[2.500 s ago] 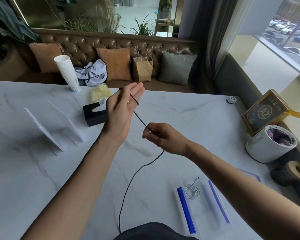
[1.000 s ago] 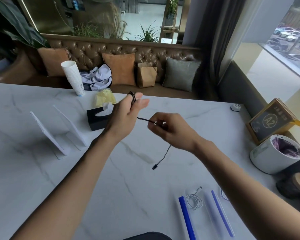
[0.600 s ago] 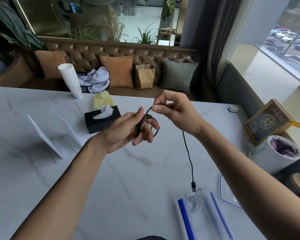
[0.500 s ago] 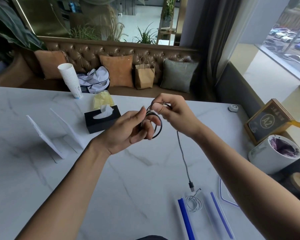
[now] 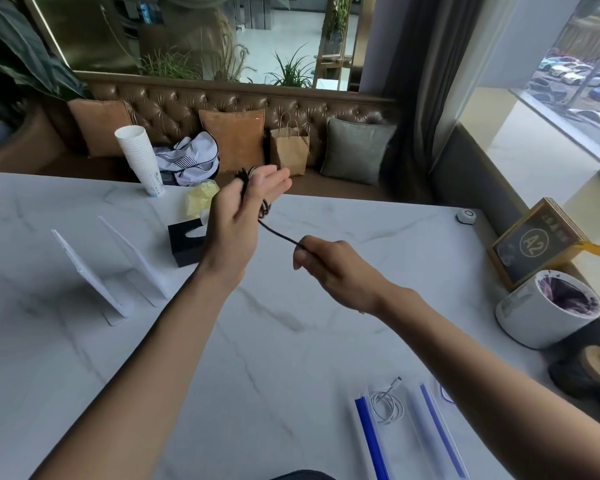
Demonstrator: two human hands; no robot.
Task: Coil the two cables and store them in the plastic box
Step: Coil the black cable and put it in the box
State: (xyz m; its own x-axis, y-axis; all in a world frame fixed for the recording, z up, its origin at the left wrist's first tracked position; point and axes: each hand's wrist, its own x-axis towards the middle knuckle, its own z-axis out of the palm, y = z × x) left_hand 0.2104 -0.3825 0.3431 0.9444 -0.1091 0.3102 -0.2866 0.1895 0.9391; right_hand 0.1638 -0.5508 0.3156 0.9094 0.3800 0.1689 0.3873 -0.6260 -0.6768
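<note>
My left hand (image 5: 238, 220) is raised over the marble table (image 5: 84, 375), fingers straight, with the black cable (image 5: 278, 234) wound in several loops around them. A short taut stretch of that cable runs down-right into my right hand (image 5: 329, 268), which pinches its end. The white cable (image 5: 388, 407) lies coiled inside the clear plastic box (image 5: 368, 431) with blue edge strips, at the near right of the table. My right forearm hides part of the box's lid (image 5: 445, 396).
A black tissue box (image 5: 186, 242) and two white folded cards (image 5: 94, 271) stand left of my hands. A stack of paper cups (image 5: 139, 161) is at the far edge. A white pot (image 5: 548, 310), a wooden A2 sign (image 5: 534, 242) and a small white puck (image 5: 466, 215) sit on the right.
The long black cable that trailed off the table's near edge has been wound onto my left hand loop by loop. Only a short tail is left, and my right hand has pulled it down-right.
</note>
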